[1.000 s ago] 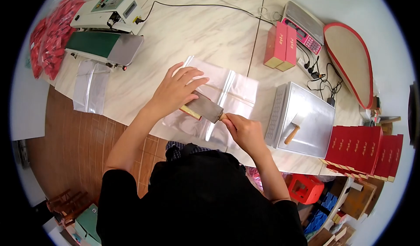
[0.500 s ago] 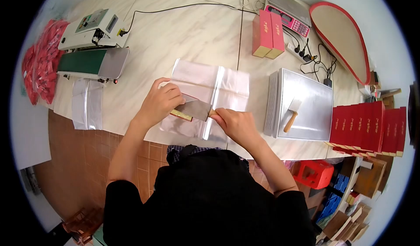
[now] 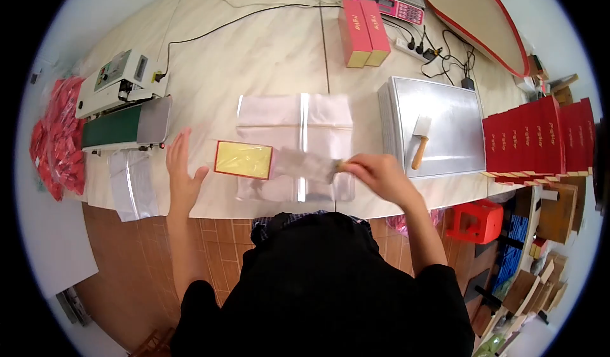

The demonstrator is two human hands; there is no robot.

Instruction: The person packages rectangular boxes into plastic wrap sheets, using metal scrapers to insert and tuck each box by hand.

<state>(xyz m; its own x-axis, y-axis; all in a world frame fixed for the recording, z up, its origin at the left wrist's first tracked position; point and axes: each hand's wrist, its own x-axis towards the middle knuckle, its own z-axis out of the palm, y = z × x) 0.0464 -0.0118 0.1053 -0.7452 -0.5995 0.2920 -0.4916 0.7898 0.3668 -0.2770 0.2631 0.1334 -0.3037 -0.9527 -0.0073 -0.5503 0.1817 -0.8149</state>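
Observation:
My right hand grips the short wooden handle of a wide-bladed scraper. Its metal blade is blurred and points left, its tip close to a small red-edged box with a yellow, shiny face; I cannot tell whether they touch. To the left of that box is my left hand, holding nothing, with fingers stretched up and thumb apart. Clear plastic bags lie flat beneath the scraper and partly under the box.
A second scraper lies on a metal tin at right, near stacked red boxes. Two pink boxes stand by a scale. A sealing machine, a plastic bag and red packets are at left.
My left hand has let go of the box and moved left, fingers opening. The box now shows its yellow face. The scraper has moved right in my right hand, and the view has shifted.

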